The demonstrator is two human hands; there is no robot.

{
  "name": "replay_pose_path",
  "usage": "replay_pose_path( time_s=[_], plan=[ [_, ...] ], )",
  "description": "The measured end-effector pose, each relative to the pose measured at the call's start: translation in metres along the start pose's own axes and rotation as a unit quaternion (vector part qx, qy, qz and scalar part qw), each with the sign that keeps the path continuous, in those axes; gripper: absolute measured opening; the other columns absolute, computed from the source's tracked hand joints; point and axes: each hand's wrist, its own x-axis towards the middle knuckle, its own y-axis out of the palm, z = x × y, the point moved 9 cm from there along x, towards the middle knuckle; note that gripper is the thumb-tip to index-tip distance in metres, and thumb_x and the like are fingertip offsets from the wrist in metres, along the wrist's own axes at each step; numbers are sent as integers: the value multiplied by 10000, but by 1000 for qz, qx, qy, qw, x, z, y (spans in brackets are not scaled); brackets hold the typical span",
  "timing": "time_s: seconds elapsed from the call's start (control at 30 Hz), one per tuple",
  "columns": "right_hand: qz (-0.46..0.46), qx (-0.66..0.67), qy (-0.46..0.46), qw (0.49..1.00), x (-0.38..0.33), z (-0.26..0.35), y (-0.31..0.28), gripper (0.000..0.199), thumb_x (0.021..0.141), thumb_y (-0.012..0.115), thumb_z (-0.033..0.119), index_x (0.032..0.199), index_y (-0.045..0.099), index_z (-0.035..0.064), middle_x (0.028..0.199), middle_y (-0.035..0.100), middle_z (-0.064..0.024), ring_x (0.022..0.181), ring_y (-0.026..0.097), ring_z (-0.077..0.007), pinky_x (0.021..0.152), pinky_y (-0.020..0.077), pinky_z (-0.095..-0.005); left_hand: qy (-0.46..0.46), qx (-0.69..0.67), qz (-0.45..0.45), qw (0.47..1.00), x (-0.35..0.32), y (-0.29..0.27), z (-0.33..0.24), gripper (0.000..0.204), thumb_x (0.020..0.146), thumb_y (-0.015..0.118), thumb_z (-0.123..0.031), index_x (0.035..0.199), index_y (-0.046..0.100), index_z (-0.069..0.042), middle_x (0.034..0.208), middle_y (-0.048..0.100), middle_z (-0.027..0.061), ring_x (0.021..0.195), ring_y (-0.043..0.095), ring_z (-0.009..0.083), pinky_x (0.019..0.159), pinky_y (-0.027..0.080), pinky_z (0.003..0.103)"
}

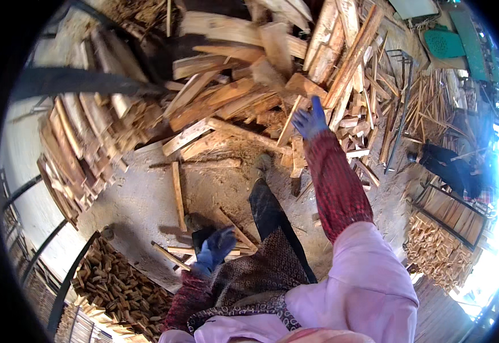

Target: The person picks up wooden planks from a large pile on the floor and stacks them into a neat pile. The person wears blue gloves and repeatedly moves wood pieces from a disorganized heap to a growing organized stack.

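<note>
My right hand, in a blue glove, reaches out over the far wood pile. Its fingers are stretched out beside a narrow light board; whether they touch it I cannot tell. Rough split planks lie crosswise just left of that hand, and a long slab leans beyond it. Lower down, close to my apron, my left hand in a blue glove hangs with its fingers loosely apart and nothing visible in it. Under it, thin wooden sticks lie on the ground.
Stacked boards stand at the left, behind a blurred dark bar. Short cut pieces fill a heap at lower left. A black metal frame and a loaded wood rack are on the right. A loose stick lies on the floor.
</note>
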Motion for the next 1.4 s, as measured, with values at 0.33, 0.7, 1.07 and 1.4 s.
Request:
replay_pose_path(
  time_s=[0.33, 0.7, 1.07, 1.4],
  plan=[
    [-21, 9, 48, 999, -9, 32, 2, 446, 920, 667, 465, 1178, 601, 107, 1053, 644, -28, 910, 616, -188, 781, 522, -368, -215, -249, -16, 944, 168, 145, -184, 487, 1036, 540, -381, 1463, 490, -153, 1315, 625, 154, 1129, 643, 332, 978, 543, 441],
    [-175, -402, -312, 843, 56, 270, -72, 944, 864, 784, 464, 1459, 354, -129, 1496, 415, -290, 1281, 534, -373, 1034, 472, -402, -225, -88, 24, 970, 268, 219, -226, 612, 975, 556, -558, 1451, 513, -175, 1360, 617, 96, 1176, 608, 246, 1049, 433, 419],
    [163, -111, -114, 974, -9, 184, 46, 852, 788, 872, 184, 1467, 402, -26, 1301, 600, -141, 1126, 612, -217, 976, 515, -342, 98, 58, 169, 979, 353, 264, -369, 590, 951, 685, -243, 1458, 481, -22, 1373, 589, 94, 1202, 569, 209, 1068, 444, 337],
    [-252, -658, -368, 606, 110, 425, 49, 1110, 722, 804, 646, 1542, 335, 63, 1481, 457, -261, 1328, 502, -433, 1054, 473, -472, -114, -189, 244, 944, 290, 207, -374, 867, 951, 589, -586, 1550, 337, -13, 738, 593, 38, 647, 580, 155, 664, 522, 314]
  ],
)
